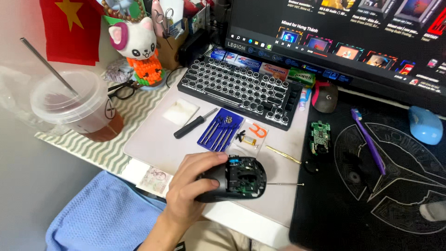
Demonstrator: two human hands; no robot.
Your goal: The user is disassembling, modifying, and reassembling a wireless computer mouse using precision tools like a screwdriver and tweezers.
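The left hand [193, 186] is closed around an opened black plastic computer mouse [237, 179], thumb on its upper edge and fingers wrapped under the near side. The mouse rests on the pale grey desk mat [153, 139] near the mat's front edge, top shell removed, with a green circuit board exposed inside. The right hand is outside the frame; its state cannot be told.

At 3 o'clock of the mouse, just beside it, a thin metal screwdriver bit [284, 184] lies flat on the mat. At 12 o'clock lies a blue plastic tray of precision screwdriver bits [220, 130]. At 11 o'clock, a black-handled screwdriver [193, 124] lies diagonally, with a white square pad [181, 111] just beyond it. At 1 o'clock are a small clear bag holding small parts [251, 139] and brass-coloured tweezers [283, 155].

At 2 o'clock, on the black printed mouse mat [371, 204], a loose green circuit board [320, 135] lies near a purple toothbrush [369, 142]. A black round-key keyboard [241, 90] sits at 12 o'clock, below the monitor [334, 28]. A clear plastic lidded cup with metal straw [76, 104] stands at 10 o'clock.
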